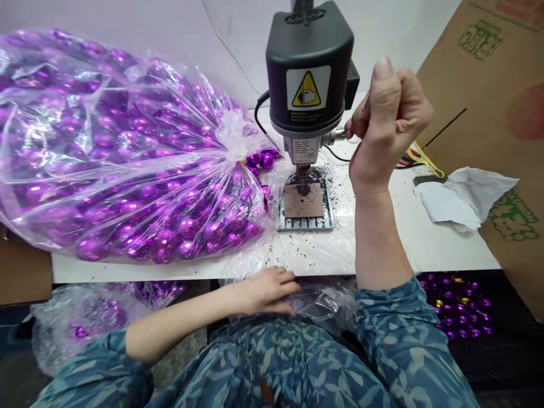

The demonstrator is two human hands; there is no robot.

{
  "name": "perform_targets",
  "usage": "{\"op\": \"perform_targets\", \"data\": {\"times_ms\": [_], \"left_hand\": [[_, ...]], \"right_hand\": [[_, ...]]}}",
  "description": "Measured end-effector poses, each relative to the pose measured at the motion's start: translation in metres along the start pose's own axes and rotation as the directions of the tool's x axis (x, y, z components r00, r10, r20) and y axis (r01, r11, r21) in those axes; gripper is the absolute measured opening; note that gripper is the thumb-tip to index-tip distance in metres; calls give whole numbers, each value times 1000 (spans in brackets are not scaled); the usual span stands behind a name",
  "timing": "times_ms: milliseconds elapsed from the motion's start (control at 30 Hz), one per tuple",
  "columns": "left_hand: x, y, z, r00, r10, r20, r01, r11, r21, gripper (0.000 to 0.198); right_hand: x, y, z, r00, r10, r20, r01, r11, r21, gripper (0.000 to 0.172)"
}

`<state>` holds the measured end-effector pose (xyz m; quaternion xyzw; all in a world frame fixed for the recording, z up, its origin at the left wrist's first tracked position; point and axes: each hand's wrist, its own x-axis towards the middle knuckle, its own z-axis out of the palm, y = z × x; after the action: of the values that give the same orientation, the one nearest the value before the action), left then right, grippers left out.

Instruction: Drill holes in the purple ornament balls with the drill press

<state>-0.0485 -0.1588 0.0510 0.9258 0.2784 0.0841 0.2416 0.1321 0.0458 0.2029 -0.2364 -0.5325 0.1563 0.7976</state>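
My right hand (385, 122) is closed round the feed handle at the right side of a black bench drill press (310, 68), the thumb uppermost. Most of the handle is hidden by the fingers. Under the drill's chuck (303, 170), a brown square block (304, 205) with a small hole lies on the slotted metal base (306, 224), strewn with dark shavings. At the table's front edge my left hand (272, 290) is open, palm down, its fingers loosely apart over a clear plastic bag (327, 303) by my lap.
A large tied clear bag (161, 170) of shiny purple baubles fills the table's left side. Loose purple baubles (266, 160) lie beside its knot. To the right are crumpled white paper (461, 198), yellow-handled pliers (427, 160) and a cardboard box (501, 113). More baubles (461, 309) sit below the table.
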Motion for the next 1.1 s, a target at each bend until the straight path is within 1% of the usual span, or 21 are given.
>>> {"op": "perform_targets", "data": {"times_ms": [33, 67, 100, 133, 167, 200, 233, 300, 367, 433, 500, 567, 633, 667, 700, 733, 800, 867, 900, 1000, 1100], "left_hand": [[5, -14, -9, 990, -19, -141, 13, 999, -42, 23], [11, -31, -20, 950, -68, -304, 46, 996, -80, 21], [18, -50, -35, 879, -122, -461, 85, 991, -99, 22], [27, -71, -51, 785, -196, -588, 162, 981, -111, 26], [36, -92, -66, 708, -276, -651, 261, 958, -123, 29], [44, -113, -80, 674, -321, -665, 339, 935, -107, 28], [53, -131, -92, 675, -370, -638, 415, 906, -86, 25], [67, -159, -107, 711, -468, -524, 527, 849, -44, 16], [75, -173, -111, 743, -513, -430, 570, 821, 5, 22], [75, -172, -112, 757, -496, -426, 558, 829, 27, 22], [69, -161, -115, 727, -465, -506, 528, 849, -22, 23], [60, -141, -121, 633, -457, -625, 469, 868, -160, 33], [51, -119, -125, 523, -485, -701, 341, 873, -349, 38], [48, -108, -126, 489, -514, -705, 252, 857, -449, 40], [46, -99, -125, 481, -548, -684, 160, 822, -547, 41], [46, -91, -123, 499, -581, -643, 77, 769, -635, 42], [48, -81, -112, 578, -618, -533, -29, 637, -770, 42], [54, -78, -98, 645, -629, -435, -68, 519, -852, 43], [58, -79, -89, 660, -636, -400, -80, 469, -879, 44], [71, -87, -65, 642, -681, -351, -126, 358, -925, 44], [85, -100, -46, 583, -724, -368, -152, 348, -925, 46]], "right_hand": [[0, 1, 0, 1000, 3, -2, -3, 1000, 1, 67], [0, 2, -1, 1000, 9, -3, -9, 1000, -1, 67], [0, 3, -1, 1000, 16, -6, -16, 1000, -4, 67], [-1, 4, -1, 1000, 23, -9, -23, 1000, -9, 67], [-1, 5, -1, 999, 29, -13, -29, 999, -19, 67], [-1, 7, -1, 999, 35, -17, -36, 999, -35, 67], [-2, 8, -2, 999, 39, -18, -40, 998, -52, 67], [-2, 8, -2, 999, 48, -15, -49, 996, -78, 67], [-2, 8, -2, 998, 56, -7, -56, 996, -75, 68], [-2, 6, -2, 999, 48, -13, -48, 998, -34, 69], [-2, 4, -2, 999, 30, -22, -30, 999, 11, 69], [-3, 2, -2, 1000, 23, -19, -22, 999, 32, 68], [-4, 2, -2, 1000, 27, -11, -27, 999, 27, 67], [-4, 2, -2, 999, 31, -8, -31, 999, 22, 66], [-4, 2, -3, 999, 33, -8, -32, 999, 21, 66], [-5, 2, -3, 999, 32, -13, -31, 999, 24, 65], [-6, 2, -3, 999, 33, -14, -32, 999, 34, 64], [-7, 3, -4, 1000, 31, -7, -30, 998, 54, 63], [-7, 4, -4, 1000, 31, -1, -31, 998, 62, 62], [-8, 5, -5, 999, 30, 16, -31, 998, 53, 63], [-9, 5, -6, 997, 59, 39, -58, 998, -28, 66]]}}
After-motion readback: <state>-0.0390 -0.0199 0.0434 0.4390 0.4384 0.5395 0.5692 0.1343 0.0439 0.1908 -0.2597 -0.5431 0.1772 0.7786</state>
